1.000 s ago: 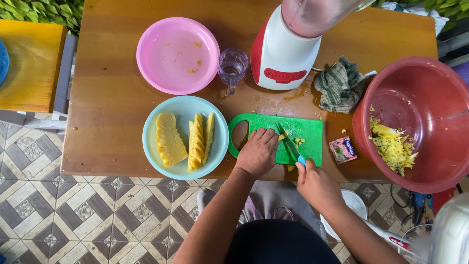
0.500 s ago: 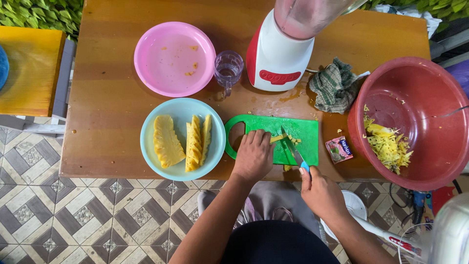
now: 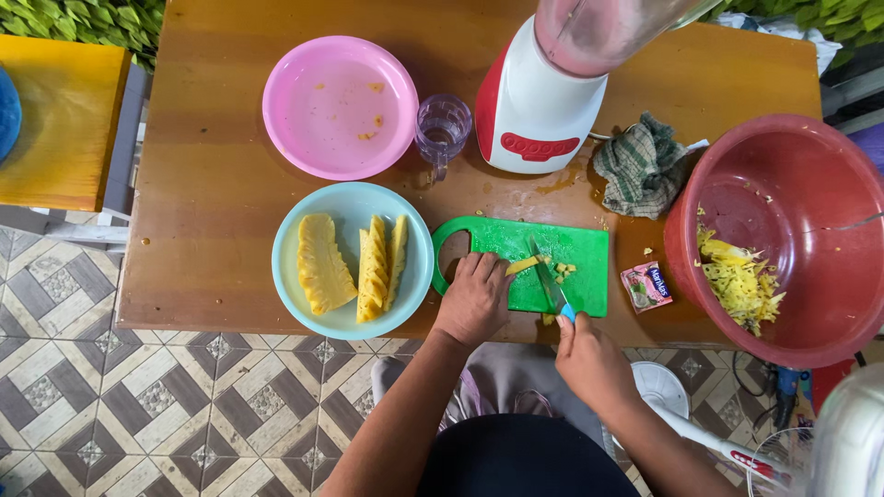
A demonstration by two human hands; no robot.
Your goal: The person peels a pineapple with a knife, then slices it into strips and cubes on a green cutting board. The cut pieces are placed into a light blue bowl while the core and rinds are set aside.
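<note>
Fingers of the left hand (image 3: 475,297) press flat on a yellow pineapple strip (image 3: 521,265) on the green cutting board (image 3: 580,248). The right hand (image 3: 589,357) is closed around a blue-handled knife (image 3: 552,288), blade angled across the strip beside small cut pieces (image 3: 562,270). Left of the board, a light-blue plate (image 3: 352,327) holds pineapple slices (image 3: 354,267) (three visible). A red basin (image 3: 792,175) sits at right.
</note>
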